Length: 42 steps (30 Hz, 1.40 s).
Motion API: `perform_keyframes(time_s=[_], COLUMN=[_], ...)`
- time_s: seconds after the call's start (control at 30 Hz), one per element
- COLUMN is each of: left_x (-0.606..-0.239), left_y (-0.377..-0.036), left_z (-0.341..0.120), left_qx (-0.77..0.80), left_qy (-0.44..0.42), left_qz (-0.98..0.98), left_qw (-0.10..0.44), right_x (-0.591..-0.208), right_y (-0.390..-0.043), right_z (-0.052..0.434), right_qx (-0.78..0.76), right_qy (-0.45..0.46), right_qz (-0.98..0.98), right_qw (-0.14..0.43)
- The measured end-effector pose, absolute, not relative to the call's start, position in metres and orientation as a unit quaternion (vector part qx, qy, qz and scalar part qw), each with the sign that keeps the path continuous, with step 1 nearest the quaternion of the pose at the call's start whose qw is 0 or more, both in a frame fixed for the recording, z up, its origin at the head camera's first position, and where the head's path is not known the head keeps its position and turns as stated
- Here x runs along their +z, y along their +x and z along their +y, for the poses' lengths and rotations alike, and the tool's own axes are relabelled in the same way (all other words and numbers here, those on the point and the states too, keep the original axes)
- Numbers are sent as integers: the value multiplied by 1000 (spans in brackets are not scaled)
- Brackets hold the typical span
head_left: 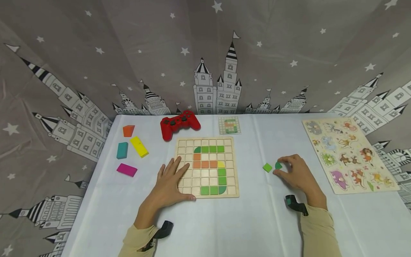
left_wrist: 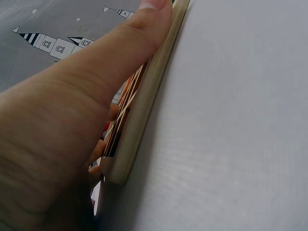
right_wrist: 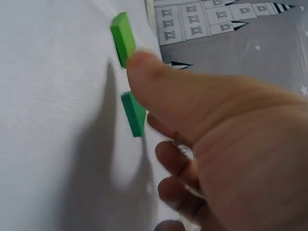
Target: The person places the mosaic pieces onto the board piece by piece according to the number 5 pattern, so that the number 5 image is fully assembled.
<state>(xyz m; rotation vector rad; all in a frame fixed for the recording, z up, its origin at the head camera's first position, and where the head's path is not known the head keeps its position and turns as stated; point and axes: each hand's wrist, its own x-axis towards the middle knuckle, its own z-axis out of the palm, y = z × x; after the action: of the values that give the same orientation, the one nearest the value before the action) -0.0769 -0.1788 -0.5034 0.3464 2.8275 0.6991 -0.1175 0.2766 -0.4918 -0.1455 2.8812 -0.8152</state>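
A wooden grid board [head_left: 189, 182] lies mid-table, with green, orange and yellow tiles on it making an S-like figure. Spread over the board's left side, my left hand [head_left: 167, 185] rests with fingers extended and thumb along the front edge. The left wrist view shows the thumb against the board's pale side edge [left_wrist: 144, 115]. To the right, my right hand [head_left: 297, 173] holds thumb and index finger about a dark green round-edged tile [head_left: 278, 165], low at the cloth. Beside it lies a light green square tile [head_left: 267, 167], also visible past the thumb in the right wrist view.
A small pattern card [head_left: 229, 125] lies behind the board, near a red game controller [head_left: 179, 124]. Orange [head_left: 128, 131], yellow [head_left: 139, 146], teal [head_left: 122, 150] and magenta [head_left: 126, 170] blocks lie at the left. An animal peg puzzle [head_left: 350, 155] occupies the right side.
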Motion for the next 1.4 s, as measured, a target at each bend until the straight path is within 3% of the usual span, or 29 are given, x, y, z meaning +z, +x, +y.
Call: perform_keyframes(time_s=[0.5,0.93,1.13,1.4], left_x=[-504,-505,-504,-506], left_y=[-76,-77,-78,-78], left_z=[-180,-180,-179,-180], left_qx=[242,240,240,239], left_qy=[117,117,115,118], left_qz=[958,958,958,958], left_qw=[103,103,107,106], right_x=[-494,-493,-491,-484], right_y=[-118,-119,-119,-112], right_z=[280,268,241,169], right_qx=[-245,-239,-251,-256], right_qy=[-15,-39,-81,-182], right_qz=[968,970,964,949], right_qw=[53,37,25,12])
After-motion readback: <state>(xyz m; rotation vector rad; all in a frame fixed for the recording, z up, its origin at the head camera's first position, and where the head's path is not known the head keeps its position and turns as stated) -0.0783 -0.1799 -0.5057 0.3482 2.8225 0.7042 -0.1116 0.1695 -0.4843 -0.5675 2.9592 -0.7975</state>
